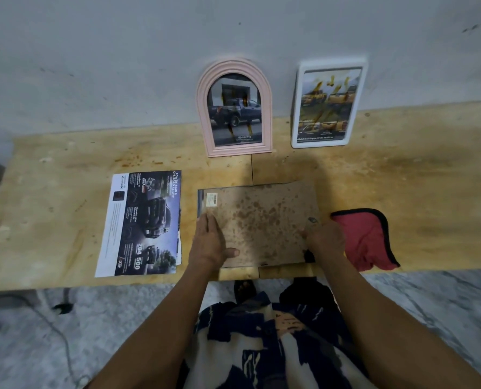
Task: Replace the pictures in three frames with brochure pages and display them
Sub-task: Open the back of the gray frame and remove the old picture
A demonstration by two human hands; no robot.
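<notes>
At the bottom of the frame my forearms reach up from my patterned clothing to the near edge of the pale, stained plywood table point(65, 153). My left hand point(210, 241) lies flat, fingers straight and together, pressing the left end of the third frame's mottled brown backing board point(261, 220), thumb spread along its near edge. My right hand point(325, 238) curls at the board's right end; its fingertips are hidden, so I cannot tell whether they pinch the edge or a clip there. The rectangular frame lies face down at centre frame, between my two hands, its near edge close to the table's edge.

I judge this the closing of the last frame: two are already done, and this one shows its back. The next move calls for seating the board squarely and fastening it, then turning the frame over and standing it up.

Just right of my right hand lies a crumpled red cloth with dark edging point(368, 240). At left of centre, apart from my left hand, are the glossy printed car brochure pages point(144, 223).

Farther up, leaning on the grey wall point(121, 51), stand the arched pink frame point(233, 108) holding a truck picture and, to its right, the white rectangular frame point(327, 103) holding a brochure page.
</notes>
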